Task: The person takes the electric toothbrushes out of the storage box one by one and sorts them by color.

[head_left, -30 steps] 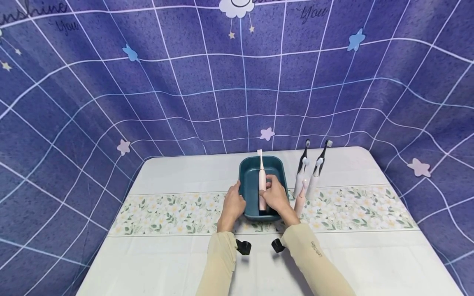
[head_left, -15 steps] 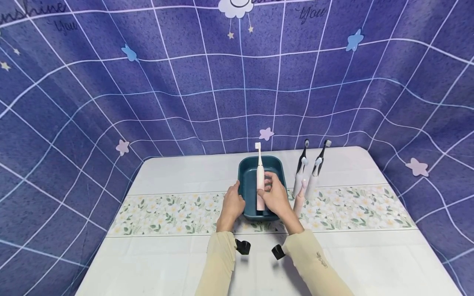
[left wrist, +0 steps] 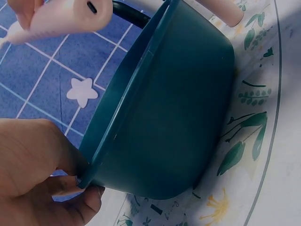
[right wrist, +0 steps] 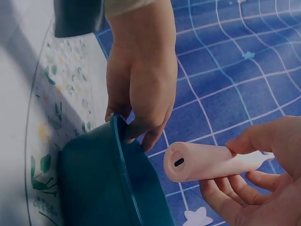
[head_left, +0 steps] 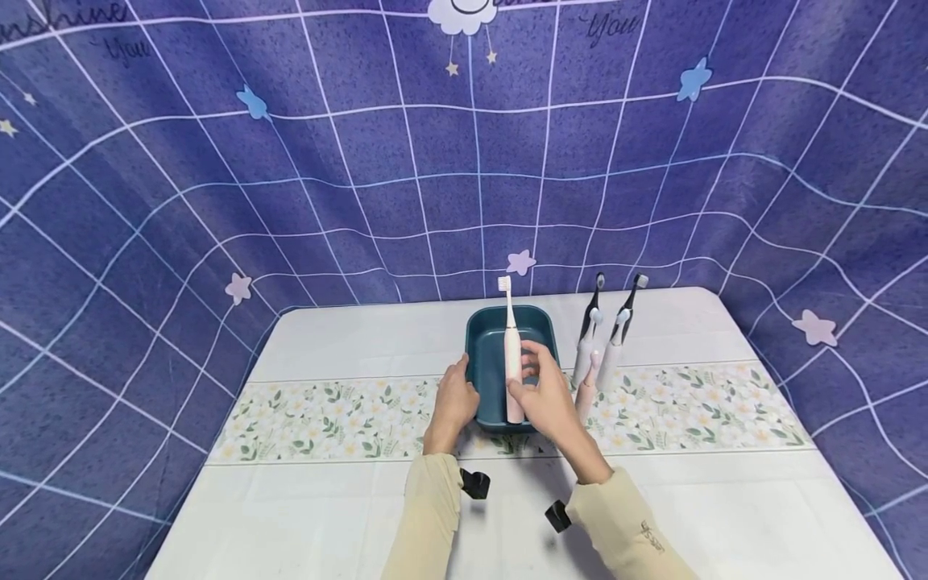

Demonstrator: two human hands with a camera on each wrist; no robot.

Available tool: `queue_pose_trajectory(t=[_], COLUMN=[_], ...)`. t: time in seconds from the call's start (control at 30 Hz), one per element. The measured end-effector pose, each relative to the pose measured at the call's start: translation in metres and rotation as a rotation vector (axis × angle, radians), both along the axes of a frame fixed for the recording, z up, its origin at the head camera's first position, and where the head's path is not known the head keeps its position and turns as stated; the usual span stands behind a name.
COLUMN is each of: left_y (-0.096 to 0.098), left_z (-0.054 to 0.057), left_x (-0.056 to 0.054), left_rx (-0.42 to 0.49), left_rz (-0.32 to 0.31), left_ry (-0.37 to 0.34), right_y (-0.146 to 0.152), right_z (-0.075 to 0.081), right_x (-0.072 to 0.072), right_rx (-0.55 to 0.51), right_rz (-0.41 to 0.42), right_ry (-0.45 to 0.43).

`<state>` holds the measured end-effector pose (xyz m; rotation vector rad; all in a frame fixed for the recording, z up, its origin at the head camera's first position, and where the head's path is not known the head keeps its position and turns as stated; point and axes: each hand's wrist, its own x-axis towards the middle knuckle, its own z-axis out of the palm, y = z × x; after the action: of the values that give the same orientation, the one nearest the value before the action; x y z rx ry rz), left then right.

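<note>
In the head view my right hand [head_left: 542, 392] holds a pale pink electric toothbrush [head_left: 512, 362] between thumb and fingers. The toothbrush is raised over a dark teal rectangular basin [head_left: 489, 403], its white brush head pointing away from me. Its base, with a small dark charging port, faces the camera in the right wrist view, where the handle [right wrist: 197, 162] is apart from the basin's rim. With my left hand [head_left: 455, 396] I pinch the basin's left rim. The left wrist view shows the thumb and fingers on either side of that rim [left wrist: 124, 101].
Right of the basin stand several electric toothbrushes: a pink one [head_left: 586, 391], white ones [head_left: 612, 358] and black-necked ones behind. The table has a white cover [head_left: 326, 515] with a floral band. A purple-blue gridded curtain [head_left: 362, 201] hangs behind and at both sides.
The pink toothbrush has risen out of the basin and come slightly toward me. My right hand and forearm have moved right and nearer, while the left hand stays on the rim.
</note>
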<state>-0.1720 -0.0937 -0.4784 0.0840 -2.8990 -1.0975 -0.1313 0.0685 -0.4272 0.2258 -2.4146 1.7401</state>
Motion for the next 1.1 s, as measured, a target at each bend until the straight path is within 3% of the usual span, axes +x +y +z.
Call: queue_pose_trajectory(t=[0.4,0.8,1.03,1.1], left_y=[-0.001,0.0,0.0,0.0], left_z=[0.001,0.001,0.002,0.003], left_x=[0.001,0.002,0.002,0.002], left_rx=[0.016,-0.016,-0.009,-0.009], left_rz=[-0.023,-0.011,-0.013,-0.016], left_ry=[-0.023,0.007,0.013,0.011], right_y=[0.012,0.029,0.035,0.041], right_z=[-0.006,-0.018,0.005,-0.006], right_x=[0.03,0.055,0.078,0.077], right_rx=[-0.063,-0.028,0.017,0.02], right_rz=[0.035,-0.017,-0.035,-0.037], right_ry=[0.126,0.299,0.407,0.425])
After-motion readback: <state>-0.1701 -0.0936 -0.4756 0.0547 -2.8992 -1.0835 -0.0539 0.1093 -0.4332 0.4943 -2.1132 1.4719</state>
